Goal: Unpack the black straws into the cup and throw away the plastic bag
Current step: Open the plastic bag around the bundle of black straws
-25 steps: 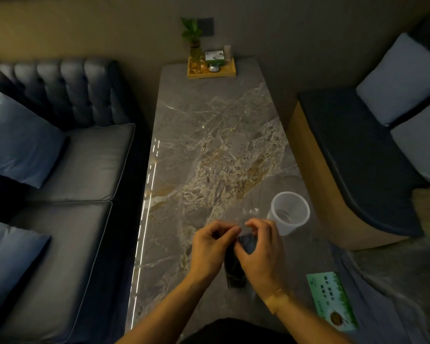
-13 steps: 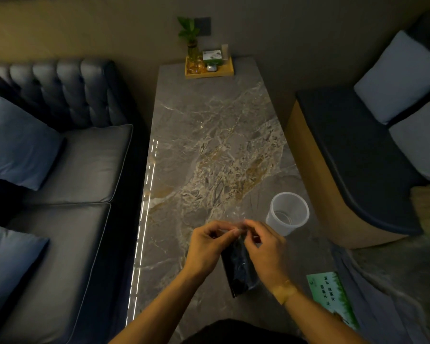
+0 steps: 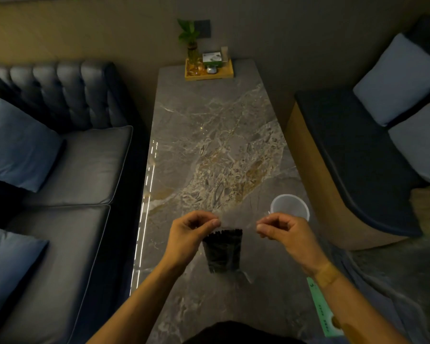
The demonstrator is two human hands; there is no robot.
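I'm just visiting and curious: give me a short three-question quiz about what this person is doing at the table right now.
1. True or false: the black straws are already in the cup.
2. What does each hand pinch?
A. the plastic bag's top edge
B. the cup's rim
C. the wooden tray
3. Fill in: the cup stands beyond the ____ hand.

Key:
1. False; they are in the bag.
2. A; left hand and right hand pull it apart.
3. right
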